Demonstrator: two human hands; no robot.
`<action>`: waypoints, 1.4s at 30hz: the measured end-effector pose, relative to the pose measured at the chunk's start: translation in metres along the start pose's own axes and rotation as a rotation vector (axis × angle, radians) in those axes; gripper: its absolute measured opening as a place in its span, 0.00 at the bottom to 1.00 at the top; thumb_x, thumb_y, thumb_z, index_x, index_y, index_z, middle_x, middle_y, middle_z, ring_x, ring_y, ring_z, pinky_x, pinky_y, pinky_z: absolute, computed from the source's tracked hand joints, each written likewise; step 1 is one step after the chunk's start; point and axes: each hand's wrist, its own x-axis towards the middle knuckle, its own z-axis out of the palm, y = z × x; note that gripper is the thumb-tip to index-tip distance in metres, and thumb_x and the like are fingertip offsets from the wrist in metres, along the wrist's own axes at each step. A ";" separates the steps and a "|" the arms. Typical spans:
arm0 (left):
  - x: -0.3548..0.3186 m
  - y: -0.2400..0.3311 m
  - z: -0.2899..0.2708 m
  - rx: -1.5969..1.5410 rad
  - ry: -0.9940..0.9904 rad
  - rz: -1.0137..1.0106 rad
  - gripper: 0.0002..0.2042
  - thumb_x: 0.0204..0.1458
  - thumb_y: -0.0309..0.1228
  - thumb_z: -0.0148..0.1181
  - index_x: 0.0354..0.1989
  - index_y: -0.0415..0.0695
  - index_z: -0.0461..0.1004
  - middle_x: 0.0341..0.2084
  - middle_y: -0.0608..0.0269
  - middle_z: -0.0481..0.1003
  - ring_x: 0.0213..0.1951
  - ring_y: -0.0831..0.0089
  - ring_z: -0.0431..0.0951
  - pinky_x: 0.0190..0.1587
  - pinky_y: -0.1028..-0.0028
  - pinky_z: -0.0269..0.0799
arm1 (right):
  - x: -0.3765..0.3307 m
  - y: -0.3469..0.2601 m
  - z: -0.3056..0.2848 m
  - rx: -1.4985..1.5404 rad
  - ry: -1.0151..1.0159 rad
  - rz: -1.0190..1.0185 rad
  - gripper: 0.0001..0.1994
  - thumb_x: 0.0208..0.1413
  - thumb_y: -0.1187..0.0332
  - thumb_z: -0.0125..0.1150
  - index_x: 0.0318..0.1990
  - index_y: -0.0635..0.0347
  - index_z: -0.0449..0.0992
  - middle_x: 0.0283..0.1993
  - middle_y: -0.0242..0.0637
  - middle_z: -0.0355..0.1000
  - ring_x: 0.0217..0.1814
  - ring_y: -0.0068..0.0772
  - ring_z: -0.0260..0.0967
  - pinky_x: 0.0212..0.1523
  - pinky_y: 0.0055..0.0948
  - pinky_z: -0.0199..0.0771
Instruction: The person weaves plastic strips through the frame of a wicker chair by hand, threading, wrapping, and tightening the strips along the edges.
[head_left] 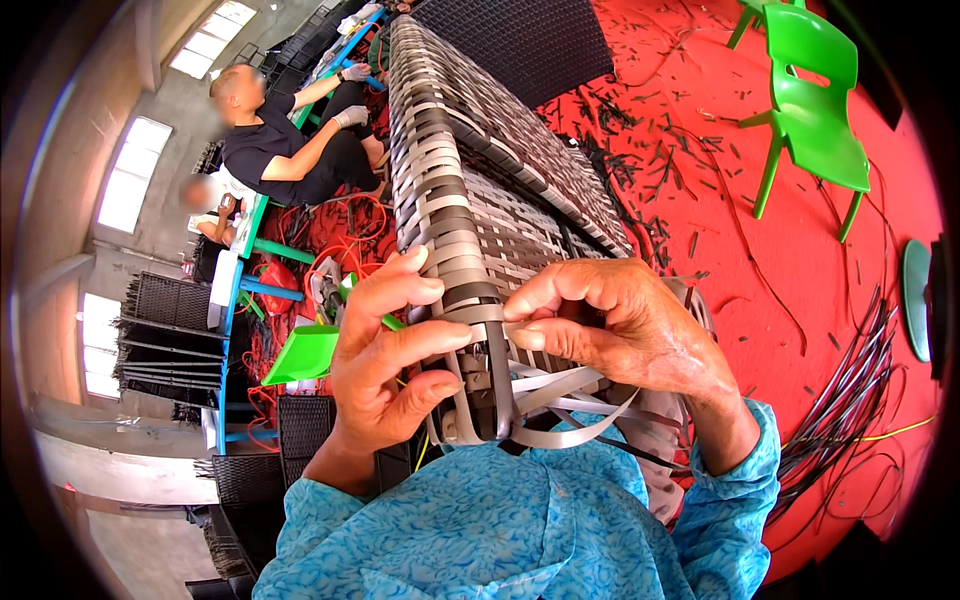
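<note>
A tall woven piece of grey and brown flat strips (480,160) stands in front of me, its near corner between my hands. My left hand (390,350) rests against the near left edge, thumb and fingers pinching a grey strip (478,313) at the corner. My right hand (620,320) closes its fingers on the same strip from the right side. Loose grey strip ends (570,430) curl out below both hands. My blue patterned sleeves fill the bottom of the view.
The red floor (740,260) is littered with cut strip scraps. A green plastic chair (815,110) stands at the right. A bundle of dark strips (850,400) lies at the lower right. Two people (290,140) sit working at the left beside a green and blue frame.
</note>
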 end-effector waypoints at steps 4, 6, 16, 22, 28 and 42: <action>0.003 0.004 0.003 0.073 -0.008 0.089 0.15 0.46 0.43 0.57 0.35 0.45 0.77 0.42 0.55 0.68 0.51 0.53 0.64 0.53 0.56 0.57 | -0.005 0.002 -0.003 -0.066 0.032 -0.131 0.10 0.44 0.71 0.63 0.35 0.62 0.74 0.28 0.36 0.71 0.33 0.29 0.70 0.32 0.26 0.68; 0.002 0.002 0.002 0.075 -0.013 0.100 0.15 0.46 0.43 0.57 0.35 0.45 0.77 0.42 0.55 0.68 0.51 0.53 0.64 0.53 0.56 0.57 | -0.007 0.000 -0.001 -0.175 0.075 -0.141 0.10 0.43 0.70 0.64 0.34 0.61 0.74 0.28 0.35 0.71 0.32 0.31 0.70 0.32 0.27 0.68; -0.007 0.000 0.005 0.021 0.056 0.082 0.13 0.45 0.40 0.59 0.34 0.44 0.77 0.36 0.59 0.68 0.51 0.53 0.64 0.56 0.53 0.52 | -0.041 -0.002 0.027 -0.331 0.123 -0.027 0.13 0.49 0.64 0.57 0.40 0.62 0.71 0.27 0.37 0.69 0.25 0.33 0.67 0.26 0.28 0.69; -0.005 -0.002 0.008 -0.048 0.070 0.090 0.12 0.43 0.37 0.61 0.33 0.43 0.76 0.37 0.58 0.69 0.50 0.54 0.66 0.57 0.54 0.52 | -0.035 0.018 0.041 0.560 0.395 0.216 0.15 0.56 0.61 0.51 0.43 0.63 0.71 0.51 0.34 0.66 0.42 0.18 0.62 0.40 0.20 0.64; -0.001 -0.002 0.003 0.045 0.026 0.159 0.12 0.43 0.36 0.62 0.34 0.43 0.76 0.36 0.61 0.71 0.48 0.56 0.69 0.57 0.55 0.53 | -0.022 -0.021 0.017 0.272 0.494 -0.059 0.05 0.49 0.77 0.57 0.35 0.67 0.75 0.40 0.39 0.72 0.38 0.21 0.68 0.38 0.19 0.68; 0.007 -0.002 0.003 -0.548 0.085 -0.323 0.18 0.44 0.28 0.62 0.42 0.34 0.68 0.43 0.57 0.68 0.44 0.69 0.68 0.48 0.73 0.61 | 0.064 -0.064 0.015 -0.449 -0.094 -0.211 0.08 0.47 0.69 0.60 0.27 0.66 0.74 0.27 0.38 0.73 0.25 0.28 0.69 0.26 0.25 0.68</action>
